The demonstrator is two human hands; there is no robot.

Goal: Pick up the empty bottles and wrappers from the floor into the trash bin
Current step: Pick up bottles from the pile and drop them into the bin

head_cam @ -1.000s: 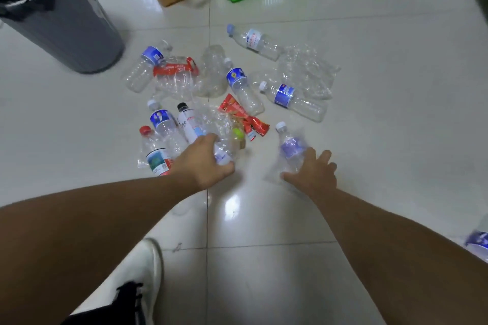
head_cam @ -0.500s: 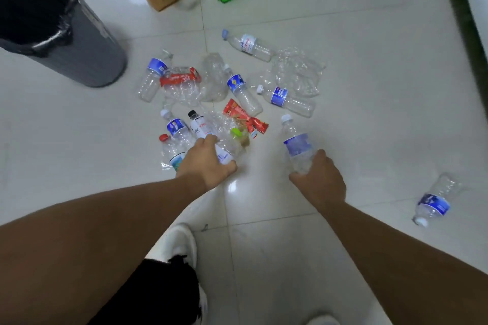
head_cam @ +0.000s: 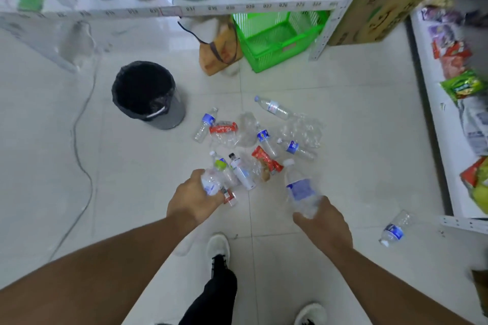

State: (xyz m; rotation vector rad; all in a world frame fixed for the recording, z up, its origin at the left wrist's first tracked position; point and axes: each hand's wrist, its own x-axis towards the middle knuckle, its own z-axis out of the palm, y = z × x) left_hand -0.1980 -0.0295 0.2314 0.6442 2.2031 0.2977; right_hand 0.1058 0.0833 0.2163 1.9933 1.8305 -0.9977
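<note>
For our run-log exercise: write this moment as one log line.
left hand: grip on crushed bottle | right hand: grip on blue-label bottle | trash bin: ahead-left | floor litter: remains

Clear bottle (head_cam: 301, 190) w/ blue label & white cap is showing in the right hand (head_cam: 326, 224); clear crumpled bottle (head_cam: 211, 183) w/ lime-green cap in the left hand (head_cam: 192, 200). Grey trash bin (head_cam: 169, 116) is wearing a black liner, red wrapper (head_cam: 266, 159) is lying on pale glossy floor tiles (head_cam: 132, 166). Green basket (head_cam: 274, 37) is glowing bright, shoes (head_cam: 217, 245) are showing white.
</note>
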